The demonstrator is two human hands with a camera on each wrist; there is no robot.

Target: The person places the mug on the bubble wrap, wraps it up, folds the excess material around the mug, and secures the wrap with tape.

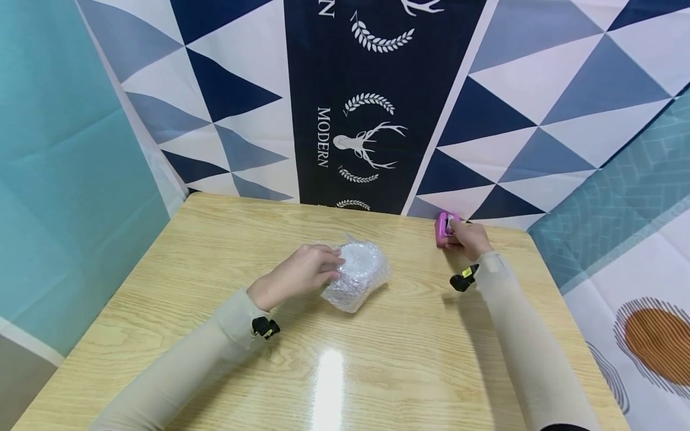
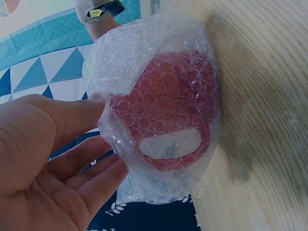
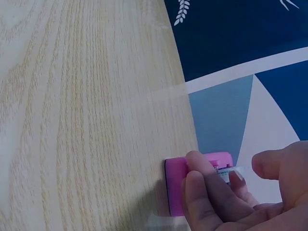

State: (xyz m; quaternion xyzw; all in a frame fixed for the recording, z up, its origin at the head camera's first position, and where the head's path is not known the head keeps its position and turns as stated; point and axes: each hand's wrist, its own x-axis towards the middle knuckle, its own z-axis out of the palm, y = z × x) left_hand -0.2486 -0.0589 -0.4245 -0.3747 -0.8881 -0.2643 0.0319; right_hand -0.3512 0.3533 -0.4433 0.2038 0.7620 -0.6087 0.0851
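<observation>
A red mug (image 2: 168,101) shows through the bubble wrap (image 1: 358,269) around it, its handle loop visible in the left wrist view. This bundle rests near the middle of the wooden table. My left hand (image 1: 302,272) holds its left side, thumb and fingers at the edge of the wrap. At the table's back right, my right hand (image 1: 468,238) grips a pink tape dispenser (image 1: 443,230). In the right wrist view, fingers overlap the dispenser's side and a fingertip is at a small clear strip of tape (image 3: 226,174), while the thumb stands apart from it.
The wooden table (image 1: 226,227) meets a patterned cloth backdrop (image 1: 356,72) at its far edge. Teal cloth (image 1: 70,149) hangs along the left side, and more patterned cloth (image 1: 620,209) lies to the right. A bright reflection shows on the near tabletop.
</observation>
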